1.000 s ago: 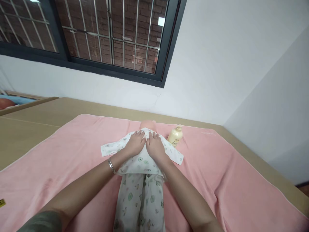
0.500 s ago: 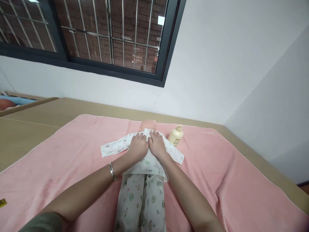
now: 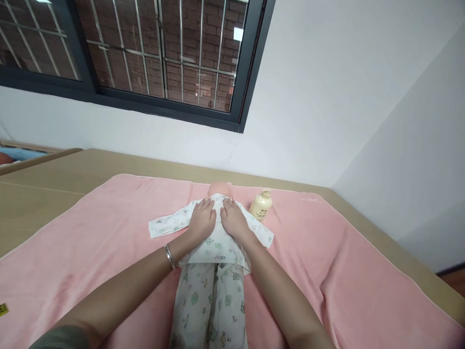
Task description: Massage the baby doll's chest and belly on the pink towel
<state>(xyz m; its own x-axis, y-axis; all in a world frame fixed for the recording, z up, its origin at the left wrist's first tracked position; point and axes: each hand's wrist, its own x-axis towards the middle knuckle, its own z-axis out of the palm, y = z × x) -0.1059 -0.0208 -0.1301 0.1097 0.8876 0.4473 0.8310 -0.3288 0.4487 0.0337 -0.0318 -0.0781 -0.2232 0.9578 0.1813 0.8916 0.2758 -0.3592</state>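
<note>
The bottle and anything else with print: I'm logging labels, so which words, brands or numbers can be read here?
None can be read.
Cream bottle: dark mark on its front, too small to read.
Pink towel: faint pale mark near its far right corner, blurred.
Yellow tag at the left edge: print too small.

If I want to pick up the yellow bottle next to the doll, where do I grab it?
Probably around its wide round body, coming from the right side. The yellow bottle stands on the pink towel with its thin pump top leaning left, toward the doll. The right hand and the doll's sleeve crowd its left; the right looks free.
</note>
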